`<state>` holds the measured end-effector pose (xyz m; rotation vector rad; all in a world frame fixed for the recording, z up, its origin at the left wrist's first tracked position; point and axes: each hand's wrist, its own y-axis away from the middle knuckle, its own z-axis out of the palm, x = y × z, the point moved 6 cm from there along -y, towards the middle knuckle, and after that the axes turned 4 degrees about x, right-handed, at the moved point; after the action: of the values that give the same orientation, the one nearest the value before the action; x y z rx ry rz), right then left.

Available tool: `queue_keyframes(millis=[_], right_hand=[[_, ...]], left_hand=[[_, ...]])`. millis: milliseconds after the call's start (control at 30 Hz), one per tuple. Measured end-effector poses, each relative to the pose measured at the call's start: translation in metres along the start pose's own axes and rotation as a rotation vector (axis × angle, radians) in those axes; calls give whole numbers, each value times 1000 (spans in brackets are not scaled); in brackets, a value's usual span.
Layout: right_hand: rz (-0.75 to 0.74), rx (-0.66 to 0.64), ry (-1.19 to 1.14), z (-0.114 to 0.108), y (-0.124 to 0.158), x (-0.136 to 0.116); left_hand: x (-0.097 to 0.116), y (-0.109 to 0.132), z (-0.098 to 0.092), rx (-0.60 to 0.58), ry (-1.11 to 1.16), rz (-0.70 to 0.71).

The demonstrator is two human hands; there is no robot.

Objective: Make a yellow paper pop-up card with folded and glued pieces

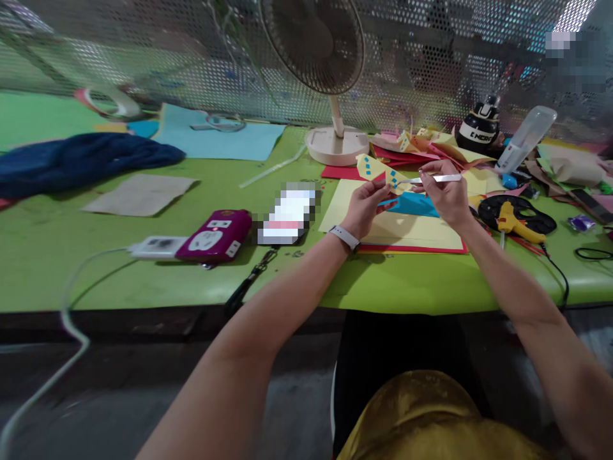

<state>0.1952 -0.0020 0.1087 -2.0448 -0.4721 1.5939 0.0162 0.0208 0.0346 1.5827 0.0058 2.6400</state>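
Note:
My left hand (pixel 364 206) is closed on a yellow paper cutout (pixel 380 167) with small blue squares on it; a bit of red shows at the fingertips. White tweezers (pixel 443 179) are gripped in my right hand (pixel 443 195), their tips pointing left at the cutout. Whether the tips pinch anything is too small to tell. Both hands are over a stack of cream paper (pixel 407 231) with red beneath. A blue paper piece (pixel 416 204) lies on that stack between the hands.
A white fan (pixel 338 145) stands behind. Left of the hands lie a phone (pixel 287 217) and a purple power strip (pixel 215 236) with a cable. To the right are a yellow glue gun (pixel 514 220), a black bottle (pixel 479 131) and paper scraps. Blue cloth (pixel 86 160) lies far left.

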Motion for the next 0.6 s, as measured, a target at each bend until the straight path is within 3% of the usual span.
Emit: queue_keyframes(millis=[600], right_hand=[[-1,14,30,4,4,-4]], left_hand=[[-4,-5,-3,-40,20,34]])
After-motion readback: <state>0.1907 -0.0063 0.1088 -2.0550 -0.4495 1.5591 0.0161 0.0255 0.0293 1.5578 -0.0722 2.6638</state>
